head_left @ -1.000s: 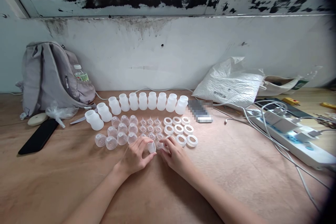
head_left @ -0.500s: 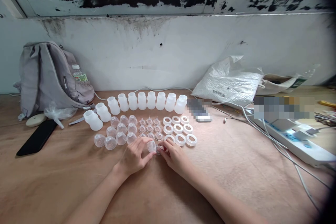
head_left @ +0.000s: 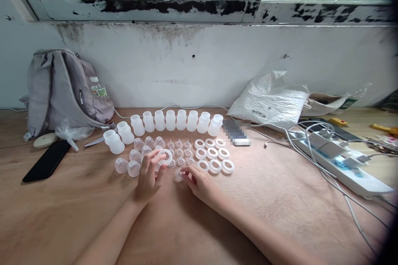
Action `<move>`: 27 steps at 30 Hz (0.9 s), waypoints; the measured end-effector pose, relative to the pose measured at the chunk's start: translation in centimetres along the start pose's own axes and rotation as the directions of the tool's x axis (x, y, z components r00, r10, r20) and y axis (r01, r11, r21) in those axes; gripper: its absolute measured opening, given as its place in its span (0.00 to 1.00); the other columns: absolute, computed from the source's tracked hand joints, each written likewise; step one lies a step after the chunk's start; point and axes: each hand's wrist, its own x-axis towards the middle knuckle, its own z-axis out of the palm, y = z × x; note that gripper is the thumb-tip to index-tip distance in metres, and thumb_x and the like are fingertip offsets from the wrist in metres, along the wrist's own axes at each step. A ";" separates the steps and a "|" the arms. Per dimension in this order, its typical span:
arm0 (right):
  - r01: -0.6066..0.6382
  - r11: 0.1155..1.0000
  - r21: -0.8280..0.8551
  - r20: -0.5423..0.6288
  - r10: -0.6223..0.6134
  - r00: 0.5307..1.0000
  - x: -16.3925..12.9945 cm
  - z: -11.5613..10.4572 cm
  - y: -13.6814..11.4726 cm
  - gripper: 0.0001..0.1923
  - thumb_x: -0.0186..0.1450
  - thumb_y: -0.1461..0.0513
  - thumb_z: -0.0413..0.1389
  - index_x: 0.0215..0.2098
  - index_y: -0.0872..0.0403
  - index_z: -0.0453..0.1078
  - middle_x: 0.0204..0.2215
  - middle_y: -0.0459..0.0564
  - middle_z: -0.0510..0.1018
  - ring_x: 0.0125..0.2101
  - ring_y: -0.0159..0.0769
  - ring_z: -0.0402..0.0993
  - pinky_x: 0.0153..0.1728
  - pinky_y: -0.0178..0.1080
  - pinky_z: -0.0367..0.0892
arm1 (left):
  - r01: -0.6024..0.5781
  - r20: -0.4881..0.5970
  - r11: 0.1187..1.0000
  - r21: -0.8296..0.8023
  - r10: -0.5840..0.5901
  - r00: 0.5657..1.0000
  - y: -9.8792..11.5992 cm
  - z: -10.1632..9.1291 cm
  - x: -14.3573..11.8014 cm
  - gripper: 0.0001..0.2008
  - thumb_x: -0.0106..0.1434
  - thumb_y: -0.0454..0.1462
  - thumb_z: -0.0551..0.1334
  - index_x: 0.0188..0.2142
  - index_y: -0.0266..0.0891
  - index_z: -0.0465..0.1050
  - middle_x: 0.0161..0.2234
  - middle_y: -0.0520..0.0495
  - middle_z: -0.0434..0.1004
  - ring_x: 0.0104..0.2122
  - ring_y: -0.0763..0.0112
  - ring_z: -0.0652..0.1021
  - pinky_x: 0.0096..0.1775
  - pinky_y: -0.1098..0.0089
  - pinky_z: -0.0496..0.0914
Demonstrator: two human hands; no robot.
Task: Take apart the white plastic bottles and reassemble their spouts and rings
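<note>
My left hand is raised over the parts, its fingers curled around a whitish screw ring, whose opening faces up toward me. My right hand rests low near the tabletop, thumb and fingertips closed on a clear silicone teat. Behind my hands lie clear dome caps on the left, partly hidden by my left hand. Small teats stand in the middle in rows, and white screw rings lie in rows to the right. Frosted baby bottles stand in a curved row behind.
A grey backpack with a drink bottle leans at the left, near a black phone. A silver mailer bag lies against the wall. At right, a power strip trails white cables.
My left hand has moved up and left with the ring, which has turned from edge-on to face-up. My right hand has shifted slightly left and stays low. The view has moved slightly.
</note>
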 end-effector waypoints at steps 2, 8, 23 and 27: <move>0.028 0.999 -0.031 0.036 -0.027 0.999 0.7 0.4 -0.3 0.07 0.64 0.64 0.45 0.36 0.52 0.64 0.31 0.49 0.72 0.24 0.30 0.66 0.25 0.32 0.61 | 0.008 0.004 1.000 0.003 -0.008 1.000 -0.1 -0.2 0.1 0.12 0.61 0.33 0.52 0.46 0.42 0.60 0.45 0.44 0.63 0.47 0.64 0.67 0.47 0.60 0.64; 0.046 0.999 -0.019 0.029 -0.046 0.999 2.0 1.0 -1.0 0.11 0.63 0.65 0.46 0.45 0.52 0.60 0.34 0.50 0.71 0.26 0.31 0.67 0.28 0.34 0.63 | 0.006 0.058 1.000 -0.019 -0.004 0.998 0.1 -0.4 0.4 0.13 0.61 0.33 0.52 0.47 0.41 0.60 0.45 0.43 0.65 0.47 0.65 0.67 0.48 0.61 0.64; 0.013 0.984 -0.179 -0.113 -0.033 0.993 -0.5 -3.8 0.6 0.09 0.66 0.62 0.43 0.39 0.53 0.63 0.34 0.52 0.70 0.23 0.30 0.68 0.24 0.34 0.63 | -0.060 0.247 0.993 -0.104 0.084 0.965 1.4 0.7 -0.2 0.18 0.62 0.38 0.52 0.52 0.40 0.54 0.45 0.42 0.69 0.46 0.63 0.71 0.44 0.60 0.68; -0.220 0.919 -0.328 -0.243 0.143 0.959 -1.6 -6.7 5.3 0.11 0.65 0.60 0.43 0.40 0.53 0.64 0.37 0.52 0.71 0.22 0.31 0.69 0.23 0.34 0.63 | -0.060 0.297 0.995 -0.081 0.081 0.951 1.5 1.1 -0.3 0.15 0.62 0.36 0.51 0.50 0.41 0.58 0.43 0.45 0.70 0.43 0.65 0.72 0.43 0.62 0.69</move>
